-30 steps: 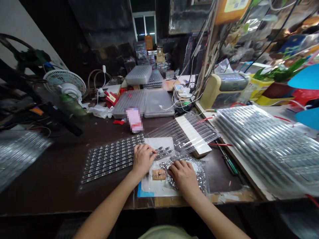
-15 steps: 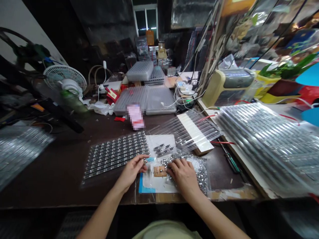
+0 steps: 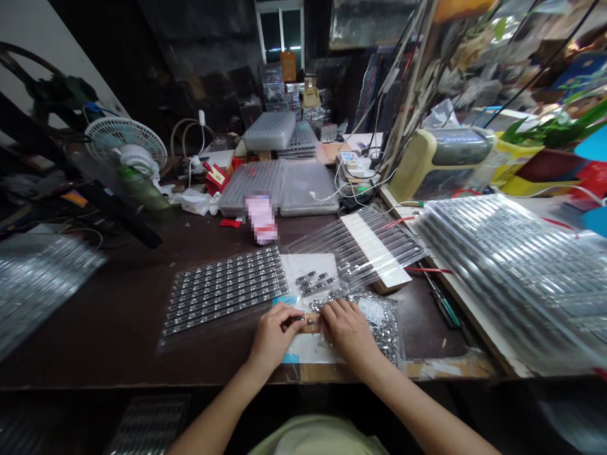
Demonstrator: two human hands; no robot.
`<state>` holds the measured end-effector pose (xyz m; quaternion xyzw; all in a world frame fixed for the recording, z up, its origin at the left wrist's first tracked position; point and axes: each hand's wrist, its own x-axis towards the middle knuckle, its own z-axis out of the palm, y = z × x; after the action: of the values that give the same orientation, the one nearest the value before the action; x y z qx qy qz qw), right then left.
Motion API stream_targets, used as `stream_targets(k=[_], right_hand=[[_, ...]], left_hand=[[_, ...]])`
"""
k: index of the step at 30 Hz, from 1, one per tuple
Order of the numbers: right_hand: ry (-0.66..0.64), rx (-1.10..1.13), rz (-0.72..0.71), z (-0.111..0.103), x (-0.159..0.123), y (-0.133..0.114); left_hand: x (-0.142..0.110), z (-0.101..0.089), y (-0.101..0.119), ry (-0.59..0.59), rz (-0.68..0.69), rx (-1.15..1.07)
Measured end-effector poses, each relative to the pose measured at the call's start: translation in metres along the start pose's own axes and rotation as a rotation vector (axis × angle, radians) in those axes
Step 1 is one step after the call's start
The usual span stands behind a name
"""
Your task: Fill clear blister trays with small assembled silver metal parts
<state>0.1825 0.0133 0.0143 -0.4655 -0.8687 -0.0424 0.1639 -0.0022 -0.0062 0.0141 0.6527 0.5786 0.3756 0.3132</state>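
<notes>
At the far left of the dark desk (image 3: 118, 335), stacked clear trays (image 3: 42, 284), glossy and blurred; behind them, a white fan (image 3: 126, 148). Further right, a filled tray (image 3: 227, 287) lying flat and slanted, with close rows of dark, shiny pieces. Beyond it, near the back, a pixelated pink item (image 3: 262, 218) and two flat ribbed cases (image 3: 251, 183).

With the left hand (image 3: 274, 335), pinches a small dark piece (image 3: 298, 318) between thumb and fingers, grip closed on it at the left end of a small orange-brown block (image 3: 311, 322). Beneath the block, a pale sheet (image 3: 315, 351) with blue parts. Just behind, a small group of loose dark strips (image 3: 318, 287).

With the right hand (image 3: 348, 328), reaches the block's right end with bent fingers, over the edge of a clear bag of shiny metal parts (image 3: 386, 322); whether anything is in that grip, cannot tell. Behind the bag, a clear ribbed tray (image 3: 332, 237) crossed by a white bar (image 3: 374, 249). Right of the bag, a green-handled tool (image 3: 446, 309). At the far right, a broad stack of clear trays (image 3: 521, 272), slanting away.
</notes>
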Motion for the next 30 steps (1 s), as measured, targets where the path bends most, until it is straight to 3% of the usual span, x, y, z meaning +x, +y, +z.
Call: stream_targets(k=[5, 10, 18, 24, 30], right_hand=[[0.069, 0.330, 0.105, -0.004, -0.010, 0.005], [0.097, 0.451, 0.181, -0.006, -0.013, 0.003], [0.083, 0.449, 0.240, -0.002, -0.010, 0.000], [0.085, 0.360, 0.212, 0.003, 0.000, -0.016], [0.078, 0.297, 0.180, 0.004, 0.001, -0.022]], left_hand=[[0.000, 0.010, 0.002, -0.022, 0.096, 0.125], [-0.001, 0.011, 0.002, -0.021, 0.139, 0.209], [0.000, 0.012, 0.004, -0.031, 0.123, 0.178], [0.002, 0.009, -0.006, 0.159, 0.035, -0.062], [0.003, 0.007, -0.008, 0.147, 0.020, -0.101]])
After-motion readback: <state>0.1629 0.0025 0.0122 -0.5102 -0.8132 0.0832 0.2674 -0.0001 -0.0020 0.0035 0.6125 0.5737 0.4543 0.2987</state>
